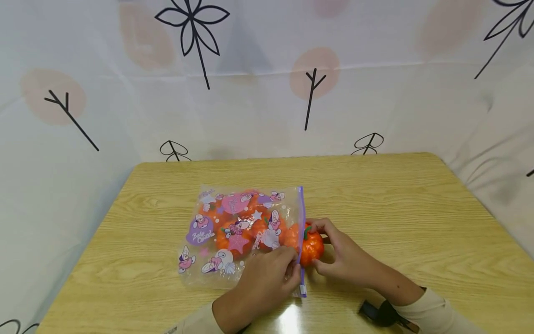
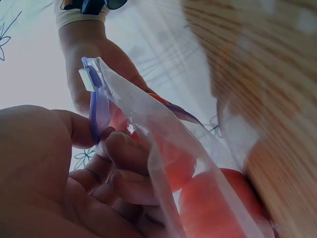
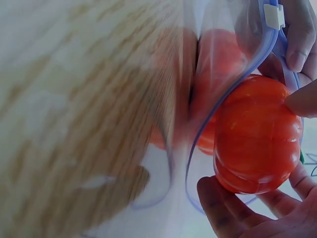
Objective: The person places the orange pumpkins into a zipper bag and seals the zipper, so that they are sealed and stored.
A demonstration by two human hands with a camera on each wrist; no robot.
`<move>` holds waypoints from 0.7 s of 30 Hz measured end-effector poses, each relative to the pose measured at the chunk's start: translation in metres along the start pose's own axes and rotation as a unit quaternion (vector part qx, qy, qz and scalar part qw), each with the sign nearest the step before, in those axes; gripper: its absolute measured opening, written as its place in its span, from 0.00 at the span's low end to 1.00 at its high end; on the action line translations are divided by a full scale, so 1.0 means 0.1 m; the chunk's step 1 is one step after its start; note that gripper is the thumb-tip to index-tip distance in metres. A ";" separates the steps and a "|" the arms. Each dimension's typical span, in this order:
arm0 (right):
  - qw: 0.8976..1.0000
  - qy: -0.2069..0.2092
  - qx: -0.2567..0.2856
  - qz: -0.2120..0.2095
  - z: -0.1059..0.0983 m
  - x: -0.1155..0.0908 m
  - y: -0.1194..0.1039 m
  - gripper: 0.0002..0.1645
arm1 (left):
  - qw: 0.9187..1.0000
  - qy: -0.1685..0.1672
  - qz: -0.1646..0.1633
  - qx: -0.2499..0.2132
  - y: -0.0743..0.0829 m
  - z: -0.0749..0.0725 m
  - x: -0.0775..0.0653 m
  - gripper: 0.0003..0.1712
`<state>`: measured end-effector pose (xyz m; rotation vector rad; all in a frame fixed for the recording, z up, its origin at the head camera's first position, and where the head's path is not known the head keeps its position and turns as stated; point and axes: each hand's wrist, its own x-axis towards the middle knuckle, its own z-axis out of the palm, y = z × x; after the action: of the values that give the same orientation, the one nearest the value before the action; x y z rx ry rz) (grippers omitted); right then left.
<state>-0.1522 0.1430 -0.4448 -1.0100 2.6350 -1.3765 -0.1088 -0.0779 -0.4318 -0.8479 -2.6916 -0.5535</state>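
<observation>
A clear zip bag printed with pink and purple cartoon figures lies on the table, several orange toy pumpkins inside it. Its purple zip edge faces right, and the right wrist view shows that mouth parted. My left hand pinches the near part of this edge between thumb and fingers, close to the white slider. At the mouth, my right hand grips an orange toy pumpkin with a green stem, thumb and fingers around it. That pumpkin sits partly within the opening.
The wood-grain table extends on every side of the bag. Behind it hangs a pale cloth with drawn plants. A black device is by the right wrist, at the sleeve's edge.
</observation>
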 end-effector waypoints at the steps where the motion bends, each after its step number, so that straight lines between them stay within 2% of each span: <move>1: 1.000 -0.001 0.000 0.001 0.00 0.00 0.00 0.33 | 1.000 0.001 0.000 0.000 0.00 0.00 0.00 0.06; 8: 1.000 0.000 -0.001 0.001 0.01 0.02 0.00 0.33 | 1.000 -0.004 -0.003 -0.010 -0.01 0.02 0.01 0.07; 21: 0.997 0.037 -0.031 0.053 -0.03 0.12 0.04 0.34 | 1.000 -0.021 -0.008 -0.002 -0.01 0.00 0.01 0.06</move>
<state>-0.1646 0.1404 -0.4430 -0.8267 2.7562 -1.3424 -0.1097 -0.0780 -0.4314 -0.8480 -2.7385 -0.5505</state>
